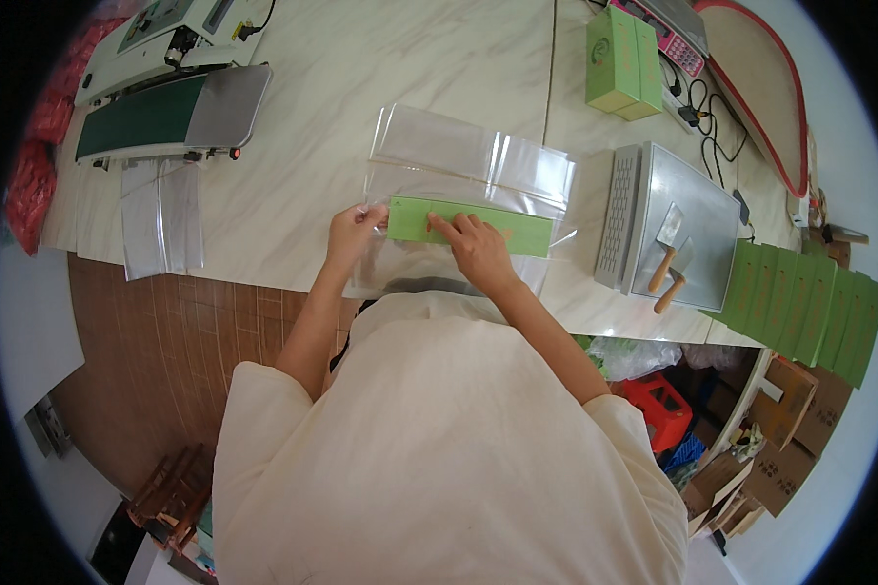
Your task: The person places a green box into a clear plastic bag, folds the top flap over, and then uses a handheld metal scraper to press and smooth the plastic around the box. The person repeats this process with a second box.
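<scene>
A long green box (530, 235) lies crosswise on a sheet of clear plastic film (475, 157) on the table before me. With its fingertips at the box's left end, my left hand (354, 232) pinches the film's edge. My right hand (479, 252) rests on top of the box, index finger extended and touching it, the other fingers partly curled. This hand covers part of the box's front edge. Film extends beyond the box on the far side and towards my body. It looks creased and shiny at the right end.
At the left stands a benchtop machine (183, 51) with a green bed (139, 115); clear film (162, 219) hangs over the table edge. At the right, two wooden-handled scrapers (666, 252) lie on a metal-topped appliance (691, 186). Green boxes (618, 66) stand behind; more (794, 300) are lined up beyond.
</scene>
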A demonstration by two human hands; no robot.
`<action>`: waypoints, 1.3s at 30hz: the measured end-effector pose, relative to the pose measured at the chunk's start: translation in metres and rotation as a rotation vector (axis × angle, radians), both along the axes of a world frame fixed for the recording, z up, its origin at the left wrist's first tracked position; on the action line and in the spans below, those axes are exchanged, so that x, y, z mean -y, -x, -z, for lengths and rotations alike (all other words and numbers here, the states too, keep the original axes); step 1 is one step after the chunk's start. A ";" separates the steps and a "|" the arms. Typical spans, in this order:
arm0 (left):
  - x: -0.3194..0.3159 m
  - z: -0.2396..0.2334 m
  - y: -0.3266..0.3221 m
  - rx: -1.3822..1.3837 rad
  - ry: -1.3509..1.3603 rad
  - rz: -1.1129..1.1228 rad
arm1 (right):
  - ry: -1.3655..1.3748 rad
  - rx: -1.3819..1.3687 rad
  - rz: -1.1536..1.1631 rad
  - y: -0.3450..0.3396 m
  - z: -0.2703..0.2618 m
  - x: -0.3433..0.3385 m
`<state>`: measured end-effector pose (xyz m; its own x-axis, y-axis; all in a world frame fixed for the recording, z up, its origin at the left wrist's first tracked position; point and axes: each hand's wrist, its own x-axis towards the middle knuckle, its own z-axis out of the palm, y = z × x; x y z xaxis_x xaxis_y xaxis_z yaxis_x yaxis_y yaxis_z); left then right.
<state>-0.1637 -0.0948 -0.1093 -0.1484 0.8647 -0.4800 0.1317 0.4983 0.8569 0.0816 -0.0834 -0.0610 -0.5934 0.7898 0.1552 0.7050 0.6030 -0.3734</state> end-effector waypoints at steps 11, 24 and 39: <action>-0.017 -0.024 0.017 -0.537 -0.496 0.063 | 0.072 0.019 -0.014 0.000 -0.003 0.000; -0.029 -0.045 -0.048 -0.767 -0.570 0.509 | 0.051 -0.066 0.039 0.001 -0.004 0.000; -0.028 -0.041 -0.056 -0.789 -0.521 0.374 | -0.307 -0.255 1.057 -0.195 -0.042 -0.002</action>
